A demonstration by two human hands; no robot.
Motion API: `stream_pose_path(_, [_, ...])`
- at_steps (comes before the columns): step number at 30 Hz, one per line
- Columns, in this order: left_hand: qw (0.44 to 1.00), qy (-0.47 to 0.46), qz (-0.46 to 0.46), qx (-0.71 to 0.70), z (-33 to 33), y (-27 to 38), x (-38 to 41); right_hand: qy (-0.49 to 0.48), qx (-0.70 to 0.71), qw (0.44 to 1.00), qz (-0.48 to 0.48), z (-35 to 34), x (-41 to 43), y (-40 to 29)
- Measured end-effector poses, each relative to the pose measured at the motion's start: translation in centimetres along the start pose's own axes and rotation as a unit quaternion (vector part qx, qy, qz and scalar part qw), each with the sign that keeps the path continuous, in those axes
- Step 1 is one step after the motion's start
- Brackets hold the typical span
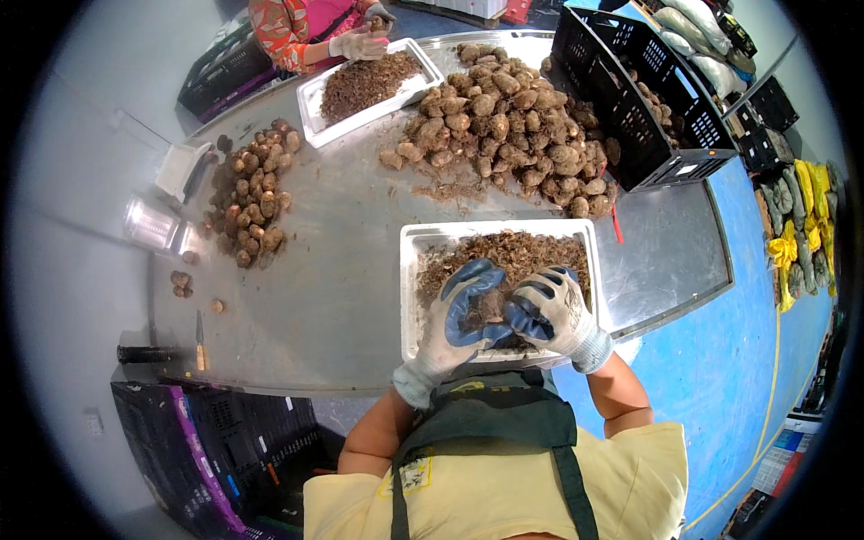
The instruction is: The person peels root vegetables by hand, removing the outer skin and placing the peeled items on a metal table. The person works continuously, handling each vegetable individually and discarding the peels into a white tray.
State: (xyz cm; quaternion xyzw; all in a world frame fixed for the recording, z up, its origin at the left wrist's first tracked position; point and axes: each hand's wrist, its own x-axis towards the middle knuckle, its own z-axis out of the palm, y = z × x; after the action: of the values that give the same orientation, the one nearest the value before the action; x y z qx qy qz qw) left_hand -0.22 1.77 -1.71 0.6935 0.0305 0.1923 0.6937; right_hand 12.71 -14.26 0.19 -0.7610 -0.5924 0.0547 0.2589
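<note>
My left hand (459,324), in a white knit glove with blue coating, holds a hairy brown taro corm (487,307). My right hand (550,310), gloved alike, has its fingers bent against the corm's right side; whether they pinch its fibres I cannot tell. Both hands are over the near part of a white foam tray (408,290) that holds a layer of brown root fibres and peelings (513,253). Behind the tray lies a large heap of unclean, hairy taro corms (513,121). A smaller heap of smoother corms (256,196) rests on the metal table's left side.
A black plastic crate (648,101) with corms stands at the back right of the metal table (337,304). A co-worker's gloved hands (361,42) are by a second foam tray (310,111). A wooden-handled knife (200,337) lies at left; black crates (223,445) stand below.
</note>
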Motion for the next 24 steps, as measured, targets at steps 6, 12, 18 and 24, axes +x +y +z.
stream_pose_path(6, [0.993,0.032,-0.055,-0.1,0.0,-0.1,-0.8,0.056,-0.023,0.992,0.107,-2.0,0.2,0.2])
stream_pose_path(12, [0.974,-0.006,0.05,0.221,-0.7,1.5,0.2,-0.12,-0.089,0.989,0.005,-3.2,1.1,-2.2])
stream_pose_path(18, [0.948,-0.037,0.028,0.315,-0.3,3.1,0.2,-0.111,-0.087,0.986,-0.091,-3.1,2.0,-2.0])
stream_pose_path(24, [0.98,-0.03,0.017,0.194,-0.6,2.3,0.4,-0.023,-0.135,0.99,-0.039,-2.2,1.5,-0.8])
